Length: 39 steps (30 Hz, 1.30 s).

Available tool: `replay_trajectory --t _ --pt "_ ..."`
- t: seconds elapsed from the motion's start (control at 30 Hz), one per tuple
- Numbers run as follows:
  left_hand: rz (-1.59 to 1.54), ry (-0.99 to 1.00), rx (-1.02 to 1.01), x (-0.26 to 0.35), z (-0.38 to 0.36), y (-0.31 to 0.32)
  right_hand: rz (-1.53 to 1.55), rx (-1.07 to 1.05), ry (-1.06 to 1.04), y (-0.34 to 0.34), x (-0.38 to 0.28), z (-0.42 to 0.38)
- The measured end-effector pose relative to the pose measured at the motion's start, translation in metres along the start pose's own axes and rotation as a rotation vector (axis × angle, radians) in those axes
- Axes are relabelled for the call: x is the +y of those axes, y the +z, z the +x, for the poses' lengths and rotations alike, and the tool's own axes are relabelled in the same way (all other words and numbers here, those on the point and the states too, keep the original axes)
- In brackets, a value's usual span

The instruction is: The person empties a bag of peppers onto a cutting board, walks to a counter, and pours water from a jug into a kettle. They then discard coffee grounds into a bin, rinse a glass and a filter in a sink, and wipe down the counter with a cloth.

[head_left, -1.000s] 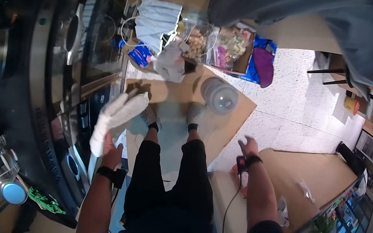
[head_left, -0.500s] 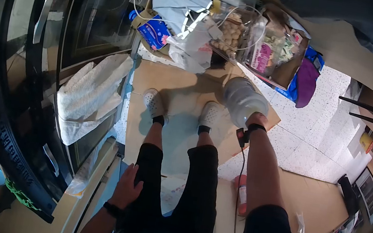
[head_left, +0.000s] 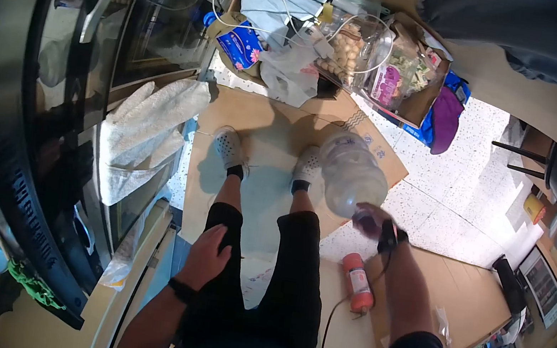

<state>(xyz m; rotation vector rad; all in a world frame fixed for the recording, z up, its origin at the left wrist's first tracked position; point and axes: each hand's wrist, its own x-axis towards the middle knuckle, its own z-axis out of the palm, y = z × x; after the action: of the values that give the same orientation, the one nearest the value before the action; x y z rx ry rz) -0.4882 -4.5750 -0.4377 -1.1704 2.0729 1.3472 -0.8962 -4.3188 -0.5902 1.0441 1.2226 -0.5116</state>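
A large clear plastic water jug (head_left: pixel 354 174) leans at a tilt over the cardboard on the floor, beside my right shoe. Its neck end points toward me, and my right hand (head_left: pixel 372 220) is curled at that neck; the fingertips are dark and partly blurred. A dark band circles my right wrist. Over my left thigh hangs my left hand (head_left: pixel 209 254), its fingers stretched out and holding nothing. Below the jug lies a red cylinder (head_left: pixel 357 283) with a white label, a dark cord running near it.
A cardboard box (head_left: pixel 421 109) of packaged goods stands ahead, next to a grey plastic bag (head_left: pixel 290 75) and a blue packet (head_left: pixel 240 46). A white towel (head_left: pixel 143 139) hangs on the dark appliance at left. A wooden surface (head_left: pixel 455 294) lies to the right.
My right hand and the jug's neck have moved down toward me, and the jug has shifted slightly left. The red cylinder now shows fully. My left hand has moved slightly up and right.
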Motion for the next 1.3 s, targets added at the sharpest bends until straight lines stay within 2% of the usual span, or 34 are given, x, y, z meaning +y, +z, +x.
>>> replay_trajectory --t 0.03,0.07,0.1,0.13,0.17,0.2,0.27,0.33,0.4,0.47,0.53,0.57,0.6,0.67,0.7,0.77,0.8,0.87,0.9,0.93,1.0,1.03,1.07,1.1,1.13,1.17,1.2,1.23,1.27,1.3 --pt "0.022 0.091 0.012 0.003 0.004 0.007 0.038 -0.177 0.143 0.0 0.017 -0.023" --pt "0.018 0.097 0.013 0.008 0.009 0.013 0.12 -0.17 0.156 0.014 0.039 -0.058" --pt "0.092 0.211 0.003 0.015 0.016 0.019 0.194 -0.281 0.191 0.021 0.059 -0.09" --pt "0.166 0.327 -0.001 0.026 0.021 0.02 0.219 -0.327 0.033 0.018 0.088 -0.115" --pt "0.163 0.337 0.013 0.043 0.023 0.015 0.24 -0.469 0.203 0.021 0.1 -0.141" --pt "0.167 0.42 0.006 0.061 0.022 0.009 0.325 -0.514 0.201 0.035 0.12 -0.182" --pt "0.168 0.517 0.017 0.084 0.008 -0.006 0.102 -0.47 0.115 0.057 0.143 -0.25" --pt "-0.026 0.592 -0.137 0.096 -0.008 -0.016 0.163 -0.591 0.183 0.076 0.171 -0.305" --pt "-0.026 0.662 -0.113 0.106 -0.029 -0.031 0.073 -0.598 0.14 0.087 0.2 -0.343" --pt "-0.224 0.951 -0.214 0.135 -0.047 -0.069 0.046 -0.518 0.083 0.114 0.222 -0.387" --pt "-0.508 0.83 -0.255 0.146 -0.075 -0.104 -0.175 -0.415 -0.057 0.148 0.224 -0.433" --pt "-0.418 0.864 -0.28 0.14 -0.079 -0.113 -0.167 -0.541 -0.005 0.15 0.219 -0.444" --pt "-0.301 1.042 -0.065 0.134 -0.082 -0.121 -0.164 -0.664 0.052 0.155 0.215 -0.454" --pt "-0.09 1.014 -0.147 0.127 -0.09 -0.16 -0.001 -0.504 0.083 0.192 0.21 -0.506" --pt "-0.077 1.031 -0.103 0.131 -0.095 -0.178 -0.143 -0.605 0.051 0.205 0.204 -0.53" --pt "-0.134 0.858 -0.165 0.16 -0.129 -0.238 -0.352 -0.689 -0.003 0.232 0.188 -0.575" --pt "-0.119 0.868 -0.127 0.169 -0.146 -0.263 -0.454 -0.73 -0.037 0.246 0.18 -0.597" --pt "-0.325 0.866 -0.162 0.186 -0.186 -0.307 -0.939 -0.804 -0.203 0.27 0.167 -0.632" --pt "-0.333 0.889 -0.116 0.192 -0.207 -0.331 -1.025 -0.785 -0.305 0.277 0.159 -0.644" --pt "-0.32 0.889 -0.1 0.195 -0.224 -0.346 -0.991 -0.769 -0.423 0.288 0.155 -0.657" --pt "-0.583 0.819 -0.019 0.197 -0.25 -0.369 -0.74 -0.73 -0.793 0.324 0.144 -0.679" --pt "-0.529 0.792 0.084 0.196 -0.26 -0.38 -0.653 -0.742 -0.968 0.345 0.137 -0.687" --pt "-0.511 0.791 0.101 0.193 -0.268 -0.39 -0.586 -0.759 -1.118 0.368 0.129 -0.692" --pt "-0.472 0.746 0.171 0.191 -0.277 -0.4 -0.586 -0.85 -1.26 0.394 0.125 -0.694" --pt "-0.432 0.699 0.24 0.188 -0.285 -0.409 -0.631 -0.689 -1.421 0.413 0.11 -0.695" --pt "-0.26 0.624 0.361 0.188 -0.296 -0.418 -0.63 -0.619 -1.578 0.436 0.097 -0.686" --pt "-0.242 0.614 0.373 0.188 -0.301 -0.424 -0.82 -0.571 -1.807 0.456 0.063 -0.672" --pt "-0.34 0.667 0.458 0.188 -0.305 -0.429 -0.982 -0.281 -2.066 0.484 0.063 -0.671" --pt "-0.436 0.719 0.541 0.188 -0.309 -0.433 -1.003 -0.207 -2.235 0.512 0.047 -0.659" --pt "-0.485 0.655 0.591 0.186 -0.315 -0.433 -1.069 -0.014 -2.45 0.537 0.046 -0.659"
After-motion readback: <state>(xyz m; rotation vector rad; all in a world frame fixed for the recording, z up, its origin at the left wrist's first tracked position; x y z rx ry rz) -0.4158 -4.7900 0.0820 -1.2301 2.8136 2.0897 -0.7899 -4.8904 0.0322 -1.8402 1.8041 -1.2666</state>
